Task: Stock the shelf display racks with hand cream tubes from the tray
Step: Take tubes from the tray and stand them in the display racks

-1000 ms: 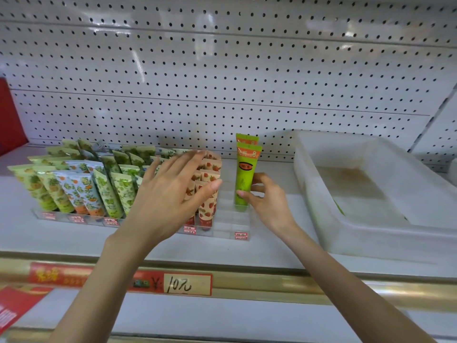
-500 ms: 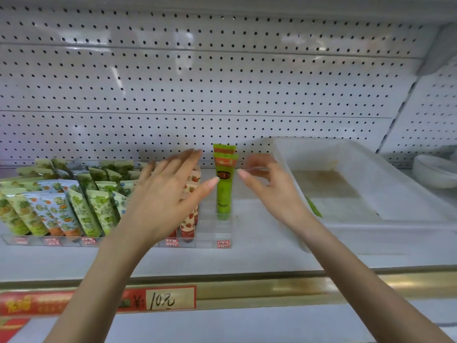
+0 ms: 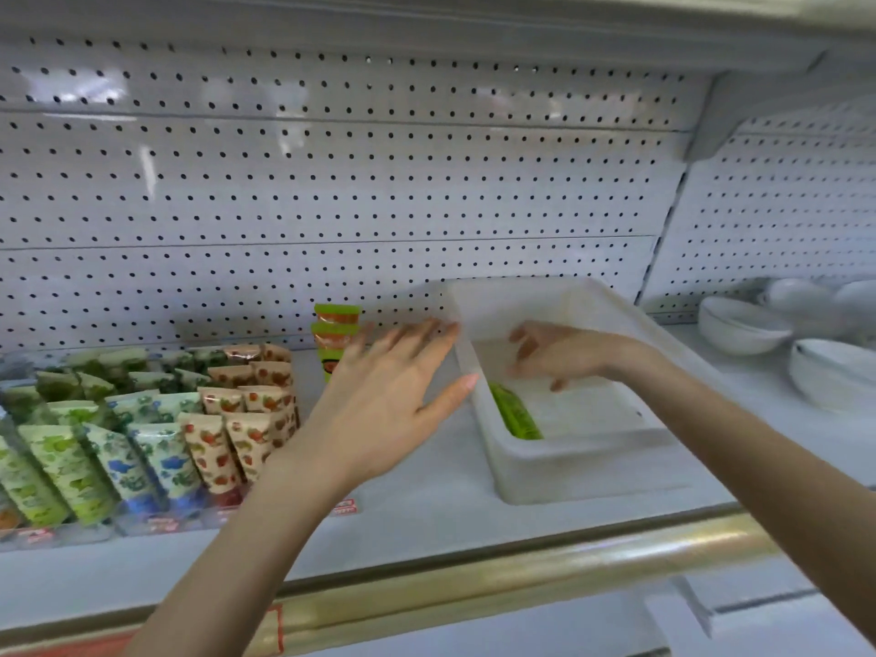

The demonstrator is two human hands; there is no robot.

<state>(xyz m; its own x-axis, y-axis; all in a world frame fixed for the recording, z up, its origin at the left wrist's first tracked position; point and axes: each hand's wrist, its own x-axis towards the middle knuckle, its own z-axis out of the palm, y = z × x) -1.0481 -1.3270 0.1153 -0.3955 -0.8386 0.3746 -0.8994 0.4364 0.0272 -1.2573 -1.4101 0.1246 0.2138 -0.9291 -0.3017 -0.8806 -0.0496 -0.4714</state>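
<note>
With the right hand (image 3: 559,353) loosely spread and empty inside the tray (image 3: 583,467) right of centre, the green tube (image 3: 514,412) lying along its left wall should be pinched mid-body, and the flat, empty left hand (image 3: 393,395) steered clear of the standing tubes (image 3: 335,334).

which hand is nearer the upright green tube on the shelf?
Left. The left hand is just right of the upright green tube, partly covering it; the right hand is farther right, inside the tray.
</note>
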